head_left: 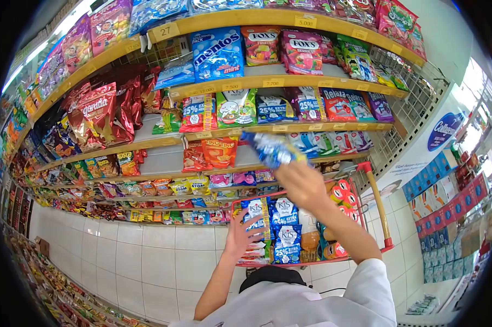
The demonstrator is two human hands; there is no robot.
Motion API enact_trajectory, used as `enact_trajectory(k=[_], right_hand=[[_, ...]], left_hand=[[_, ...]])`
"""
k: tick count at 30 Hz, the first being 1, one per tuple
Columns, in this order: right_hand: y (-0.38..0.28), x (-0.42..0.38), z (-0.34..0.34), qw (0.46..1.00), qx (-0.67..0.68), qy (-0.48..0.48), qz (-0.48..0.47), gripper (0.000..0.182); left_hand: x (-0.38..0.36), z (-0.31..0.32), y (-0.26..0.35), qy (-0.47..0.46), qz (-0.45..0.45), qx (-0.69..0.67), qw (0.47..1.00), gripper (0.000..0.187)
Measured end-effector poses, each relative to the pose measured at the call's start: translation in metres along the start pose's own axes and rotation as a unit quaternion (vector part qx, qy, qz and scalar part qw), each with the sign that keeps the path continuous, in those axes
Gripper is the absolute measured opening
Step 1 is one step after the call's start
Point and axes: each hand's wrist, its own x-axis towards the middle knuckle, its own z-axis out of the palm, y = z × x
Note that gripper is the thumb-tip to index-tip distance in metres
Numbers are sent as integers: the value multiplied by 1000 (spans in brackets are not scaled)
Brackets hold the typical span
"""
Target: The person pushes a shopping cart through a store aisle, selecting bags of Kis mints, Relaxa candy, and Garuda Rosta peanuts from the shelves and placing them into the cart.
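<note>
My right hand (301,184) grips a blue candy bag (270,150) by its lower end, above the cart and in front of the shelves. The bag is smeared by motion, so its print cannot be read. My left hand (239,235) is at the left side of the red-rimmed shopping cart (389,243). Its fingers are spread against the edge of a blue and yellow Kis mint bag (264,210). Beside that stand two blue Kis bags, an upper one (285,211) and a lower one (287,242).
Several orange-red packs (341,193) and an orange-brown pack (310,242) fill the cart's right side. Ahead, yellow-edged shelves (289,82) carry Kis, Relaxa, Fox's and Mentos bags. White tiled floor (153,250) lies to the left, and a product display (447,218) stands right.
</note>
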Motion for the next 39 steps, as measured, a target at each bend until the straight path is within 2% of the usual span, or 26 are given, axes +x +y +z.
enact_trajectory(k=[2, 3, 5, 6, 7, 8, 10, 11, 12, 14, 15, 17, 19, 22, 24, 25, 27, 28, 29, 31, 32, 33, 35, 36, 37, 39], right_hand=[[-38, -21, -8, 998, 64, -19, -3, 26], [-59, -36, -8, 995, 95, -26, 1, 26], [-103, -86, 3, 968, 201, -149, -26, 24], [-127, -108, 7, 952, 233, -199, 7, 21], [-149, -127, 10, 931, 265, -247, 40, 18], [-165, -143, 18, 932, 262, -248, 45, 18], [-187, -158, 27, 881, 371, -241, 169, 14], [-190, -161, 27, 878, 373, -243, 174, 14], [-187, -152, 24, 864, 389, -234, 218, 15], [-189, -161, 30, 825, 417, -208, 321, 16], [-186, -170, 35, 821, 420, -209, 326, 16], [-171, -183, 37, 788, 387, -241, 413, 16], [-158, -191, 33, 742, 342, -308, 487, 18], [-151, -231, 57, 722, 375, -263, 519, 26], [-149, -243, 71, 601, 465, -268, 592, 39], [-152, -252, 84, 601, 466, -270, 590, 39], [-162, -264, 107, 482, 548, -217, 649, 47], [-161, -265, 110, 440, 552, -254, 661, 36], [-162, -266, 113, 440, 552, -256, 661, 36], [-170, -281, 124, 488, 475, -281, 676, 34], [-173, -288, 125, 523, 437, -284, 674, 30], [-174, -297, 127, 523, 437, -285, 674, 30], [-180, -315, 129, 667, 327, -307, 595, 33], [-179, -300, 122, 644, 307, -343, 611, 46], [-182, -292, 118, 643, 307, -344, 612, 46], [-189, -277, 111, 680, 194, -371, 602, 60]], left_hand=[[5, 28, 9, -183, 0, -177, 967, 71], [6, 23, 1, -182, -8, -179, 967, 71], [17, -2, -21, -101, -35, -262, 959, 72], [19, -16, -36, -3, -11, -208, 978, 67], [8, -23, -40, 27, -19, -161, 986, 60], [2, -37, -45, 31, -63, -149, 986, 56], [-2, -65, -52, 56, -137, -127, 981, 50], [-5, -77, -54, 78, -167, -117, 976, 49], [-3, -95, -61, 62, -168, -135, 975, 49], [-2, -118, -59, 88, -155, -115, 977, 52], [-2, -131, -59, 102, -147, -107, 978, 54], [-4, -146, -50, 88, -137, -139, 977, 51], [0, -164, -47, 115, -145, -116, 976, 51], [7, -171, -48, 127, -134, -52, 981, 48], [18, -167, -62, 116, -136, 1, 984, 49], [23, -156, -68, 119, -145, 30, 982, 49], [34, -135, -85, 92, -141, 94, 981, 45], [40, -129, -98, 93, -95, 186, 974, 48], [46, -124, -109, 92, -49, 276, 956, 51], [46, -112, -115, 109, 78, 446, 885, 62], [51, -124, -132, 93, 172, 486, 852, 77], [49, -120, -130, 93, 171, 486, 852, 77], [33, -101, -117, 69, 167, 604, 776, 86], [25, -93, -114, 79, 157, 584, 792, 92], [23, -96, -116, 79, 156, 585, 792, 92], [20, -103, -118, 60, 149, 646, 746, 91]])
